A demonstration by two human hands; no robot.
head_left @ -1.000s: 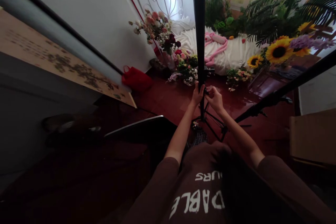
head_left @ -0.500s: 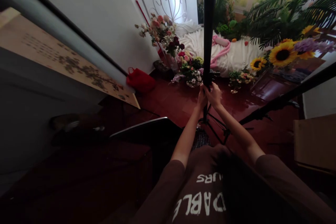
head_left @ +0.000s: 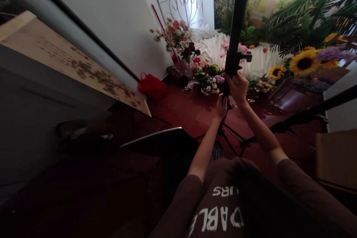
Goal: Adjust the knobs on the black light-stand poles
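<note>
A black tripod stand [head_left: 235,26] rises in front of me, its upper pole leaning slightly right and its legs spread on the floor. My left hand [head_left: 222,108] is wrapped round the lower, thinner part of the pole. Higher up, my right hand [head_left: 239,85] grips the pole just under a black clamp knob [head_left: 245,56] that sticks out to the right. The fingers of both hands are partly hidden by the pole.
Several artificial flowers [head_left: 209,78] and sunflowers [head_left: 304,62] surround a white-draped bed [head_left: 209,46]. A red bag [head_left: 153,86] lies by the wall. Another black pole [head_left: 312,111] slants at right, near a cardboard box [head_left: 336,156]. A dark panel [head_left: 161,139] stands at my left.
My hands have come apart: the right has moved up the pole, the left slightly down. The stand's upper pole has tilted to the right, and its clamp knob now shows at the side.
</note>
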